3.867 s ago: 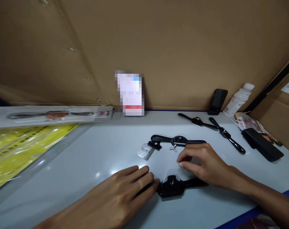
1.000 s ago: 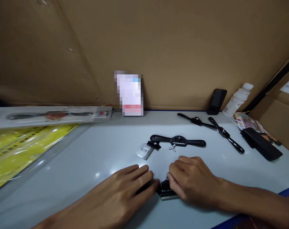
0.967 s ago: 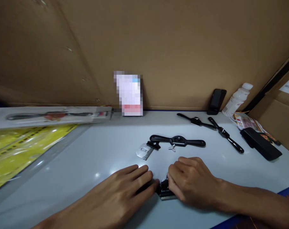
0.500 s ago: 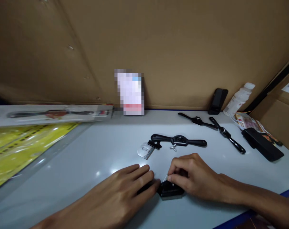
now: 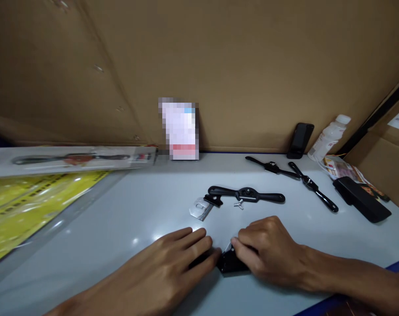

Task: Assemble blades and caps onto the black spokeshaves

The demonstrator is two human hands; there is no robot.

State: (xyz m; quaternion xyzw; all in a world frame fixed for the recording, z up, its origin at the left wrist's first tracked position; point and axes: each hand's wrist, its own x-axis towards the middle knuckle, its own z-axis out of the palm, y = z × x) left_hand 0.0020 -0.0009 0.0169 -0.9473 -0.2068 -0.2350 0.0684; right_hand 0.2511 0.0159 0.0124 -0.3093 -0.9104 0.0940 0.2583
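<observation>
On the table in front of me lies a black spokeshave (image 5: pixel 234 264), partly hidden by both hands. My left hand (image 5: pixel 183 263) is closed over its left handle. My right hand (image 5: pixel 268 252) has thumb and index finger pinched at the middle of the spokeshave, on a small silvery part that is mostly hidden. Just beyond lies a second spokeshave body (image 5: pixel 247 194), black, with its silver blade (image 5: pixel 200 208), a black cap plate (image 5: pixel 214 200) and a wing screw (image 5: pixel 239 204) loose beside it.
Two more spokeshaves (image 5: pixel 272 166) (image 5: pixel 313 184) lie at the back right, near a phone (image 5: pixel 300 140), a plastic bottle (image 5: pixel 329 138) and a black block-like object (image 5: pixel 362 199). A packaged spokeshave (image 5: pixel 70 158) and yellow plastic packaging (image 5: pixel 38 202) lie left. Cardboard (image 5: pixel 235 66) stands behind.
My right hand has turned and its fingers have curled in more tightly over the spokeshave, covering more of its right part. My left hand stays in place.
</observation>
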